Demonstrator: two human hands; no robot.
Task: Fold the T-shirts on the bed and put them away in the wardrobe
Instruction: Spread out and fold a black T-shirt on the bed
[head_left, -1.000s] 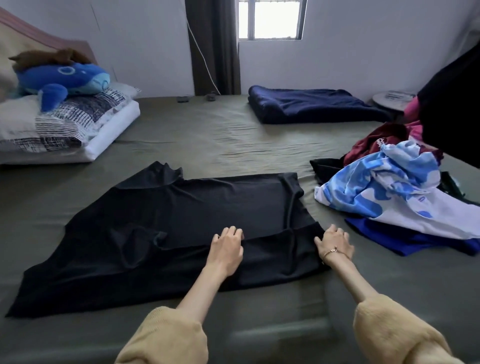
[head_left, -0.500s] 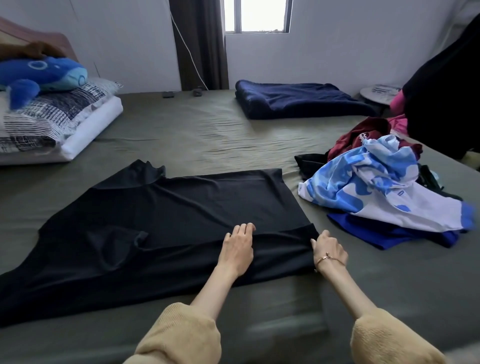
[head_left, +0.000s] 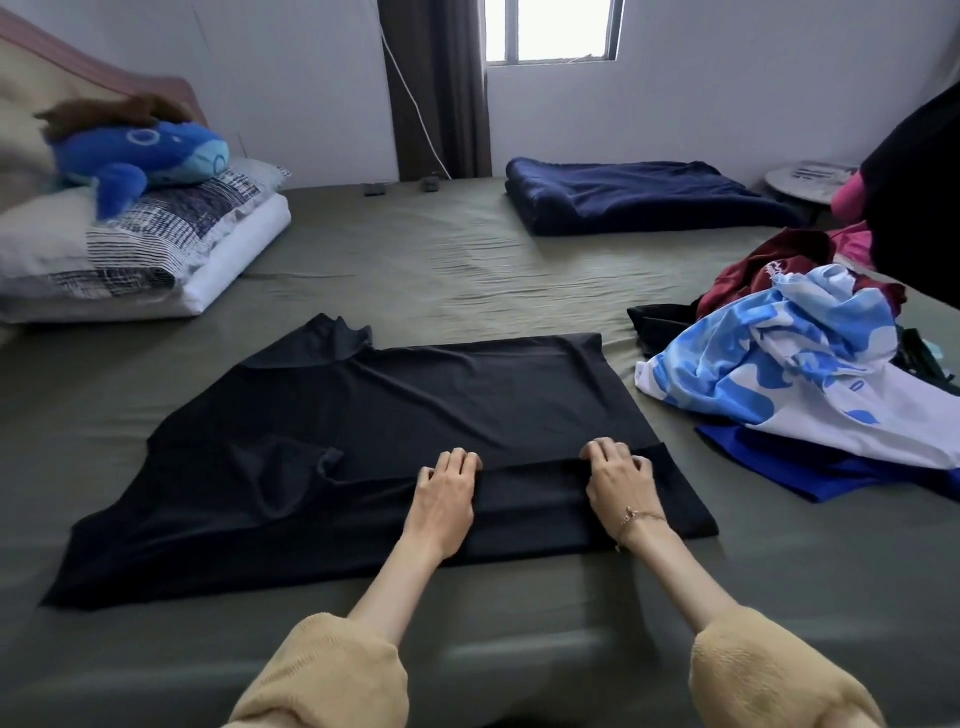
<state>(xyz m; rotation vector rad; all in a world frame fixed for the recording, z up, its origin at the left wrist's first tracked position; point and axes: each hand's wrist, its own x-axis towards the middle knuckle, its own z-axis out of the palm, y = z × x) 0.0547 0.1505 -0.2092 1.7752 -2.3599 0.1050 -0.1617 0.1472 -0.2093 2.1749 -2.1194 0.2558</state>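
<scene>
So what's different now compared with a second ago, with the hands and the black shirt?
The right hand slid left from the shirt's right edge onto the folded band. Both hands now curl their fingers over that fold of the black T-shirt; the left hand lay flat before. The clothes pile and the shirt's spread look unchanged.

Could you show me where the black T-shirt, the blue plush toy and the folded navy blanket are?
black T-shirt (head_left: 415, 410): head view, flat middle of the cloth.
blue plush toy (head_left: 150, 150): head view, its body, on the pillows.
folded navy blanket (head_left: 639, 195): head view, top of the fold.
</scene>
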